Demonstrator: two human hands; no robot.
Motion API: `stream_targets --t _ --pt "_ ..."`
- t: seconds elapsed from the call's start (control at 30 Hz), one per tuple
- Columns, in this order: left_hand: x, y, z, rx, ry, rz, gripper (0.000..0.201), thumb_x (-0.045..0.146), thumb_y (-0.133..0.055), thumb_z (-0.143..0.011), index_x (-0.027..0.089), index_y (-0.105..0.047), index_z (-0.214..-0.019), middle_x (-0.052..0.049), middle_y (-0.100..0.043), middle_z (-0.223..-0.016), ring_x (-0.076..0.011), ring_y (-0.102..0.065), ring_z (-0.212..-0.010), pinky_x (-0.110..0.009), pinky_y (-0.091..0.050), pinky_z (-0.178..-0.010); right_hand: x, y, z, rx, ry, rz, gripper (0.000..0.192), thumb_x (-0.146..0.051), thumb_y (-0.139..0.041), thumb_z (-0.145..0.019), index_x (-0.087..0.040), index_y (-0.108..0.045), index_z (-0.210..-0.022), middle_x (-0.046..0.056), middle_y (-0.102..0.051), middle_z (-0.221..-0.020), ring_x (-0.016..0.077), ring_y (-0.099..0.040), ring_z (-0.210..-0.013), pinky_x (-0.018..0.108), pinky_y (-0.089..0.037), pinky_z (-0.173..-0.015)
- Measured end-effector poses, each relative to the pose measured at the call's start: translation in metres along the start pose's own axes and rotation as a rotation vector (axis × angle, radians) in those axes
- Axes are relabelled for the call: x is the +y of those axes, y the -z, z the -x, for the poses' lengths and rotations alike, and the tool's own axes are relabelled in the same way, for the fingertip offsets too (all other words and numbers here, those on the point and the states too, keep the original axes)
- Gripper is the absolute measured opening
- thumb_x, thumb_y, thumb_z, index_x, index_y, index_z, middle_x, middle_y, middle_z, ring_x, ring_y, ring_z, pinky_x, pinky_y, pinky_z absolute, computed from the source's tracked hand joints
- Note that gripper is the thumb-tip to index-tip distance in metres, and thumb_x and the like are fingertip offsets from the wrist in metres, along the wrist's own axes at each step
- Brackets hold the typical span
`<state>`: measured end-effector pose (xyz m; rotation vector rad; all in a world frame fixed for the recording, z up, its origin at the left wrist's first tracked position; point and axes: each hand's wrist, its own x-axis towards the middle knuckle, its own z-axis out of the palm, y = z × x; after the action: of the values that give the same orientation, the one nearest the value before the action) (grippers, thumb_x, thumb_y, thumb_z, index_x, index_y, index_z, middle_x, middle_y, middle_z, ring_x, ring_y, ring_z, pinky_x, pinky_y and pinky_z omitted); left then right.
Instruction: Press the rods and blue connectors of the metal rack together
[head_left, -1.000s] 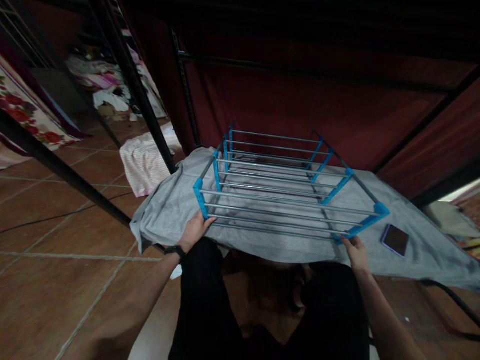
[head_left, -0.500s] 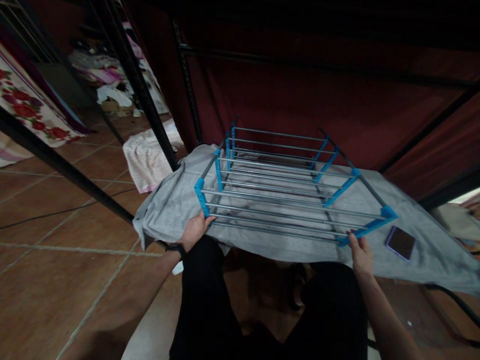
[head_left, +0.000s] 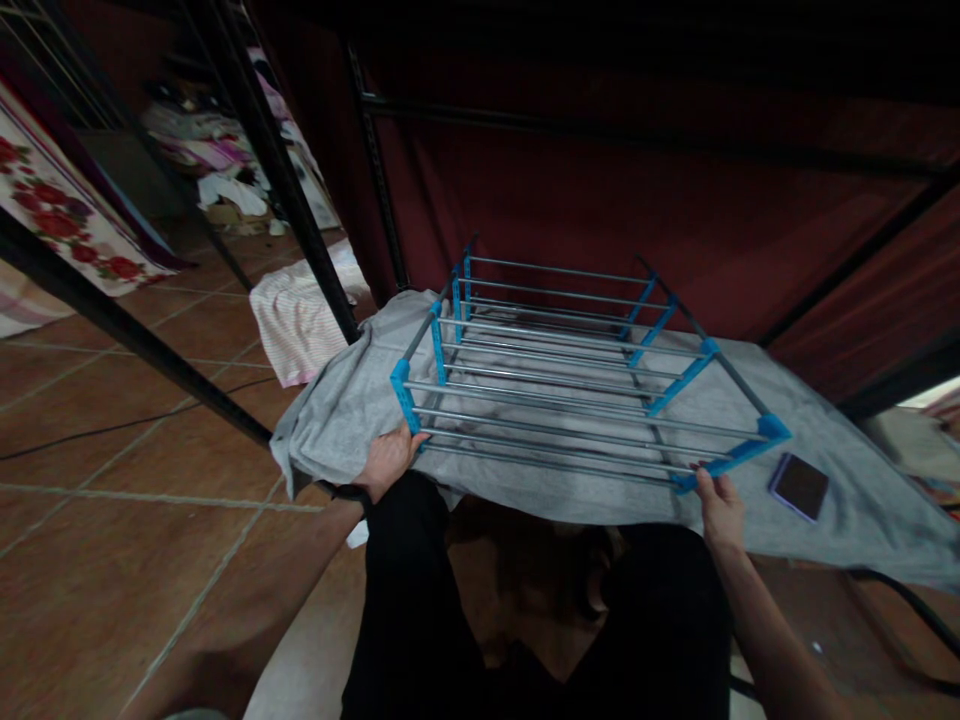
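A rack of grey metal rods with blue plastic brackets (head_left: 555, 403) lies on a grey cloth (head_left: 570, 500) in front of me. My left hand (head_left: 390, 460) is closed on its near left corner, thumb along the lowest rod by the blue bracket. At the near right corner, my right hand (head_left: 721, 505) grips the end of the blue bracket with bent fingers. Some fingers of both hands are hidden under or behind the rack. A phone with a purple edge (head_left: 799, 487) lies on the cloth, right of the rack and apart from my right hand.
Black metal posts (head_left: 292, 200) rise at the left, and a dark red curtain (head_left: 570, 190) hangs behind the rack. A striped cloth (head_left: 296, 320) hangs beyond the left post. A black cable (head_left: 135, 428) crosses the tiled floor (head_left: 90, 560). Clothes (head_left: 217, 150) are piled far left.
The camera view has shifted very slightly. Both hands stay at the same corners, and the rack shows no clear movement on the cloth.
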<state>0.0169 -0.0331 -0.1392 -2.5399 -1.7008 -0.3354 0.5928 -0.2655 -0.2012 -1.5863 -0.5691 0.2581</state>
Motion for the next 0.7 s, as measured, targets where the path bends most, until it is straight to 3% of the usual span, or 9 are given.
stream_targets --t 0.43,0.6,0.7 --pt "-0.001 0.015 0.001 0.0 -0.071 -0.02 0.056 0.057 -0.025 -0.099 0.011 -0.057 -0.099 -0.019 -0.069 -0.08 -0.031 -0.07 -0.084 -0.035 -0.047 -0.071 -0.003 -0.007 0.002 0.04 -0.02 -0.06 0.054 -0.059 -0.073 -0.067 -0.019 -0.07 -0.104 0.006 -0.07 -0.102 0.0228 -0.063 -0.099 0.042 -0.045 -0.097" --pt "-0.003 0.012 -0.003 -0.046 0.041 0.299 0.048 0.06 -0.031 -0.095 0.018 -0.055 -0.093 -0.013 -0.069 -0.084 -0.0277 -0.068 -0.082 -0.035 -0.048 -0.072 -0.003 -0.008 0.003 0.04 -0.012 -0.031 0.052 -0.059 -0.071 -0.068 -0.019 -0.071 -0.101 0.006 -0.071 -0.1 0.0246 -0.064 -0.099 0.041 -0.046 -0.096" --pt "-0.001 0.009 -0.006 -0.011 0.12 0.512 0.047 0.064 -0.034 -0.091 0.021 -0.054 -0.089 -0.008 -0.068 -0.08 -0.0253 -0.066 -0.077 -0.035 -0.049 -0.072 -0.003 -0.009 0.004 0.026 0.001 -0.031 0.055 -0.06 -0.068 -0.069 -0.019 -0.07 -0.106 0.007 -0.071 -0.106 0.0255 -0.063 -0.104 0.042 -0.045 -0.098"
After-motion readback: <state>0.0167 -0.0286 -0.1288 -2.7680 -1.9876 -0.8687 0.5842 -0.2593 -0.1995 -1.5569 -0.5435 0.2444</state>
